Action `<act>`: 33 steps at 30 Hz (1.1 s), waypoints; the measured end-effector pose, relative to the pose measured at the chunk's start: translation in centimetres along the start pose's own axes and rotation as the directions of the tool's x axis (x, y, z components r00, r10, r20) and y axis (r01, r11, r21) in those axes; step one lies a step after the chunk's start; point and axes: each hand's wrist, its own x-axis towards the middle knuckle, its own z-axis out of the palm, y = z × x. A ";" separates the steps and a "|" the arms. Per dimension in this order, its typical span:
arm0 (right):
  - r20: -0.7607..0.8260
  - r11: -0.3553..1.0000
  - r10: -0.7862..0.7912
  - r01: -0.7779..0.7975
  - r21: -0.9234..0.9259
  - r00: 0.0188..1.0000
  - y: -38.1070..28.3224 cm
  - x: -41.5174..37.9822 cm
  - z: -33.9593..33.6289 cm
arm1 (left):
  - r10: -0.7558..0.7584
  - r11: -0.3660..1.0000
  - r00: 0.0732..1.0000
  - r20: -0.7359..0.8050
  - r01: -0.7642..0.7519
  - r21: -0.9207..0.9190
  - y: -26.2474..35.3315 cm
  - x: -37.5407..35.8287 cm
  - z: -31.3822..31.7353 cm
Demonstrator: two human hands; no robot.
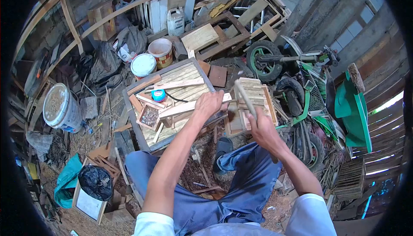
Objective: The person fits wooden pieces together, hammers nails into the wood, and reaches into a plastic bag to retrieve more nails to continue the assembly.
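Note:
My left hand point(209, 103) is closed around the right end of a pale wooden piece point(180, 109), which it holds over a low slatted worktable point(188, 73). In my right hand point(263, 129) is the wooden handle of a hammer point(245, 95). The hammer's head points away from me and is blurred, just right of the wooden piece. On the tabletop, left of my left hand, lie a blue round tape roll or case point(158, 95), wood strips point(180, 83) and a small wooden box point(149, 116) of what look like nails.
A small slatted wooden stand point(254, 96) is right of the worktable. Buckets point(143, 65) stand behind it, and a larger filled bucket point(63, 107) is at left. A green motorbike point(297, 89) and a green wheelbarrow-like tub point(356, 111) are at right. Scrap wood covers the floor.

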 end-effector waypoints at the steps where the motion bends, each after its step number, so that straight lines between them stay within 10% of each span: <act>1: -0.046 0.999 -0.027 0.028 0.016 0.999 -0.5 -0.1 -0.1 | 0.002 1.000 1.000 0.002 -0.002 -0.004 0.0 -0.1 0.1; 19: 0.054 0.999 0.015 -0.013 -0.050 0.998 0.7 0.3 0.5 | 0.002 0.998 0.998 0.064 0.001 -0.057 0.8 -0.3 -1.6; 23: -0.162 0.992 -0.119 0.111 -0.059 0.980 -0.8 0.3 0.3 | 0.070 0.996 0.998 -0.005 -0.070 -0.058 0.1 -0.1 -0.3; 27: 0.100 0.993 0.077 -0.067 -0.099 0.992 2.4 -0.4 1.3 | 0.063 0.998 0.998 0.023 -0.063 0.000 0.2 -0.2 -0.3; 33: -0.062 0.998 -0.018 0.014 -0.067 0.998 0.4 0.1 0.0 | 0.119 0.993 0.992 -0.037 -0.119 0.002 -0.3 -0.1 0.4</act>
